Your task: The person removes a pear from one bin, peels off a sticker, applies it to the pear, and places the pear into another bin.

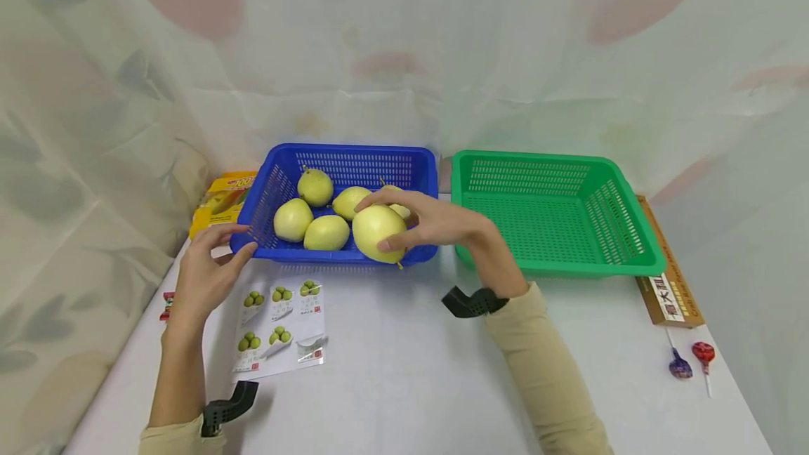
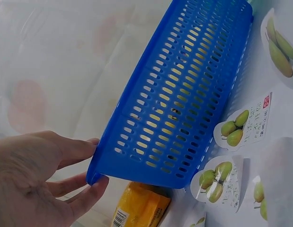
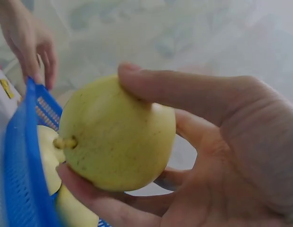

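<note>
A yellow-green pear (image 1: 378, 233) is gripped between the thumb and fingers of my right hand (image 1: 436, 220), above the front right of the blue basket (image 1: 360, 256). In the right wrist view the pear (image 3: 115, 135) shows its short stem pointing left. My left hand (image 1: 211, 269) pinches the rim of the blue basket at its front left corner; the left wrist view shows thumb and fingers (image 2: 92, 194) on either side of that rim. Several more pears (image 1: 326, 232) lie inside the basket, one partly hidden behind my right hand.
A green basket (image 1: 531, 230) stands right of the blue one. A sheet of pear stickers (image 1: 281, 325) lies in front. A yellow packet (image 1: 221, 202) sits behind my left hand. At right are a brown box (image 1: 673, 293) and two lollipops, one purple (image 1: 680, 365), one red (image 1: 703, 352).
</note>
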The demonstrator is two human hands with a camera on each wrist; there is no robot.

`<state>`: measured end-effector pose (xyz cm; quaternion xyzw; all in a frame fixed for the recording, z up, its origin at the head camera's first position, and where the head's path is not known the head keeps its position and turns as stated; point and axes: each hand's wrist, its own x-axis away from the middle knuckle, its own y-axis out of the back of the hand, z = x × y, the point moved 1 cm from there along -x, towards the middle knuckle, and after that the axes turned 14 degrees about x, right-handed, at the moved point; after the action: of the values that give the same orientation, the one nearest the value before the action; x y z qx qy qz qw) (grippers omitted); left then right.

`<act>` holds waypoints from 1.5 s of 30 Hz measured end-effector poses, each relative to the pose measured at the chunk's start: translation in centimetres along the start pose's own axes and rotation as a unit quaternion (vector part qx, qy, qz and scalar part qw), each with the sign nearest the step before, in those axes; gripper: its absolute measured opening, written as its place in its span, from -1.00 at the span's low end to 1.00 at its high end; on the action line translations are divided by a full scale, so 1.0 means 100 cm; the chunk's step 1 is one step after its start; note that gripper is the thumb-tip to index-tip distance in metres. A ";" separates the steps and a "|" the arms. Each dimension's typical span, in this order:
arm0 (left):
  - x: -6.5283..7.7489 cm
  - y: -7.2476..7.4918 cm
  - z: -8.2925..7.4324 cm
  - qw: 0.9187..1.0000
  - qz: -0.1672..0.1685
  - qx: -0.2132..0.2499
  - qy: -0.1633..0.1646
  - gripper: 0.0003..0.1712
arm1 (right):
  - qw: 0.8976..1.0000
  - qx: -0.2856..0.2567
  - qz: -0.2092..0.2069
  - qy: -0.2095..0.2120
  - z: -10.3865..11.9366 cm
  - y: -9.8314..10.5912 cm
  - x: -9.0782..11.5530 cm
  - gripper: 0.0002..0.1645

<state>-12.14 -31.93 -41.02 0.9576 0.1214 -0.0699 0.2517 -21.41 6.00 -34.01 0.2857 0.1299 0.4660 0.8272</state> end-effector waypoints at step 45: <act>0.142 -0.171 -0.057 0.940 0.302 0.148 -0.053 -0.30 | 0.999 -0.007 -0.036 -0.040 -0.078 -0.096 0.125 -0.07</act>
<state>-2.67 -11.84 -46.89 0.9706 -0.1986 -0.0586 0.1228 -11.79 15.38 -45.32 0.2930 0.1038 0.4250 0.8502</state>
